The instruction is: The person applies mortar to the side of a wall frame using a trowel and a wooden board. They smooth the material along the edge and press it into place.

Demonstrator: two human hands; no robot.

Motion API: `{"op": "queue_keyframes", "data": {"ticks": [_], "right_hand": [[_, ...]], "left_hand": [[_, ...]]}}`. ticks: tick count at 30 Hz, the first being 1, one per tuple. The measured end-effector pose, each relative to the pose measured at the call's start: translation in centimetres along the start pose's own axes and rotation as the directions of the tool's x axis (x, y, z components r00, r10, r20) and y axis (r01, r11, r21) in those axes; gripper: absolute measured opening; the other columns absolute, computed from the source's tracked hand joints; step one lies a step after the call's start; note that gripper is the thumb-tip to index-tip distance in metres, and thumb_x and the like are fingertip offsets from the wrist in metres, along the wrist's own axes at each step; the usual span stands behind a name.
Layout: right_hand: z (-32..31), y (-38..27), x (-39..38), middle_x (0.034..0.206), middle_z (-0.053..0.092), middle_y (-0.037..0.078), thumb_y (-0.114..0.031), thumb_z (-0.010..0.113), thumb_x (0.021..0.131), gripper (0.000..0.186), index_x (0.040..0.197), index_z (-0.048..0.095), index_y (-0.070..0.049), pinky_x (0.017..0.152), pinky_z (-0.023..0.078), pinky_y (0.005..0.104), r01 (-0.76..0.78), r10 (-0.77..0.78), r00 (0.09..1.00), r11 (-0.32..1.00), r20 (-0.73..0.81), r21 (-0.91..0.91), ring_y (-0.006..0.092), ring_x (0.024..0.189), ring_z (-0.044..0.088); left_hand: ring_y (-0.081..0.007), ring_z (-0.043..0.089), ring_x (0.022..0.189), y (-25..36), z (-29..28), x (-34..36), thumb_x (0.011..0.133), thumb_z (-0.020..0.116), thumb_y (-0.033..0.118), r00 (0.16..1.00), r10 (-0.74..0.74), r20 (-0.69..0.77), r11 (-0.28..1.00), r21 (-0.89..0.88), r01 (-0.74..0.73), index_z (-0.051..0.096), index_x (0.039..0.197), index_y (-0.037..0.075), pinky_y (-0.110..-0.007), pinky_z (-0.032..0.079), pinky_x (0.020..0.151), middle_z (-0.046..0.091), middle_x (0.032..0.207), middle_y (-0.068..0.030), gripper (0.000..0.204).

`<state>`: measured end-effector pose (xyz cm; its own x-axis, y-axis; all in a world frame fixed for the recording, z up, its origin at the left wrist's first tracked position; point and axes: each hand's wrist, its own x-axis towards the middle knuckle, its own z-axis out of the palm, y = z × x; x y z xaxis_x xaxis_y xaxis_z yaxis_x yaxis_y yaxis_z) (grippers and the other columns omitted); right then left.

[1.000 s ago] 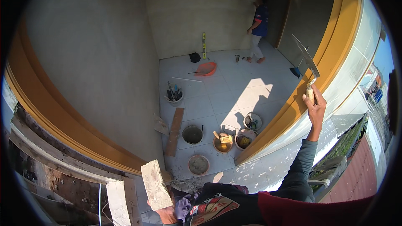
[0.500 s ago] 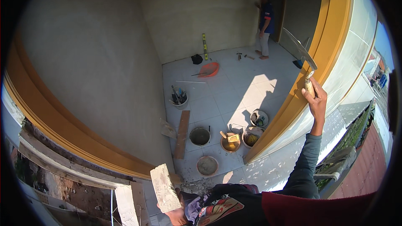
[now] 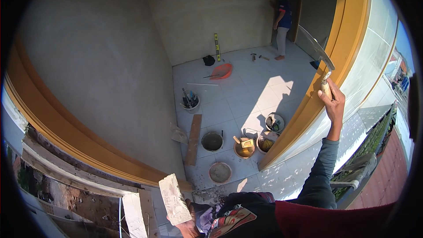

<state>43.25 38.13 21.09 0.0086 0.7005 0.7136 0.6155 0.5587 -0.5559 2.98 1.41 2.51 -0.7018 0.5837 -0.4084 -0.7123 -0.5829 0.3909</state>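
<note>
In my raised right hand [image 3: 335,103] is a trowel [image 3: 326,89], my fingers wrapped round its wooden handle. Its long metal blade points up and to the left, in front of the yellow-orange door frame [image 3: 352,26]; whether it touches the frame I cannot tell. Low in the view, my left hand [image 3: 188,225] grips a pale rectangular board [image 3: 174,198] caked with mortar, partly from beneath. The board is tilted, and most of the left fingers are hidden behind it.
Below stand a grey-filled bucket [image 3: 212,141], a mortar tub [image 3: 220,173], an orange bucket with a float [image 3: 247,143] and a tool bucket [image 3: 190,101]. A plank [image 3: 194,139] lies by the wall. A person [image 3: 283,24] stands at the far doorway.
The view has shifted slightly. The far person's raised arm and stance differ a little. Both hands keep their hold, the trowel almost unmoved.
</note>
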Motion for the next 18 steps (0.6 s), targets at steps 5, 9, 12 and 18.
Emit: {"op": "queue_keyframes", "data": {"ticks": [5, 9, 12, 18], "right_hand": [[0.2, 0.0, 0.0, 0.116, 0.066, 0.016, -0.022, 0.073, 0.081, 0.055, 0.128, 0.059, 0.002, 0.094, 0.047, 0.0328, 0.006, -0.006, 1.0, 1.0, -0.026, 0.023, 0.0217, 0.105, 0.061], [0.3, 0.5, 0.0, 0.116, 0.065, 0.016, -0.023, 0.074, 0.081, 0.056, 0.129, 0.059, 0.002, 0.094, 0.047, 0.0329, 0.003, -0.002, 1.0, 0.999, -0.025, 0.038, 0.0216, 0.105, 0.061], [0.3, 0.6, 0.0, 0.116, 0.065, 0.015, -0.024, 0.074, 0.081, 0.056, 0.129, 0.058, 0.002, 0.095, 0.047, 0.033, -0.018, 0.019, 1.0, 0.998, -0.023, 0.059, 0.0215, 0.105, 0.061], [0.5, 0.9, -0.1, 0.115, 0.066, 0.015, -0.026, 0.074, 0.081, 0.058, 0.13, 0.058, 0.001, 0.094, 0.047, 0.0331, -0.002, 0.003, 1.0, 0.999, -0.017, 0.052, 0.0215, 0.105, 0.061]], "left_hand": [[-0.0319, 0.066, 0.077, 0.8, -1.9, 0.3, 0.092, 0.041, 0.034, 0.967, -0.089, 0.241, 0.988, -0.106, 0.117, 0.057, 0.121, 0.001, -0.035, 0.051, 0.057, 0.066, 0.105, -0.0157, 0.047], [-0.0305, 0.066, 0.076, 0.9, -2.1, 0.0, 0.093, 0.042, 0.03, 0.98, 0.004, 0.198, 0.998, -0.059, 0.008, 0.055, 0.122, -0.003, -0.034, 0.052, 0.056, 0.066, 0.105, -0.0167, 0.046], [-0.03, 0.066, 0.076, 1.1, -2.5, 0.4, 0.093, 0.043, 0.025, 0.945, 0.069, 0.32, 0.986, 0.124, -0.114, 0.055, 0.123, -0.005, -0.035, 0.053, 0.057, 0.066, 0.105, -0.0177, 0.044], [-0.0196, 0.046, 0.064, 0.7, -1.3, -0.3, 0.089, 0.046, 0.024, 0.986, 0.105, 0.127, 0.994, 0.013, -0.107, 0.052, 0.126, -0.003, -0.023, 0.037, 0.048, 0.06, 0.1, -0.0185, 0.046]]}}
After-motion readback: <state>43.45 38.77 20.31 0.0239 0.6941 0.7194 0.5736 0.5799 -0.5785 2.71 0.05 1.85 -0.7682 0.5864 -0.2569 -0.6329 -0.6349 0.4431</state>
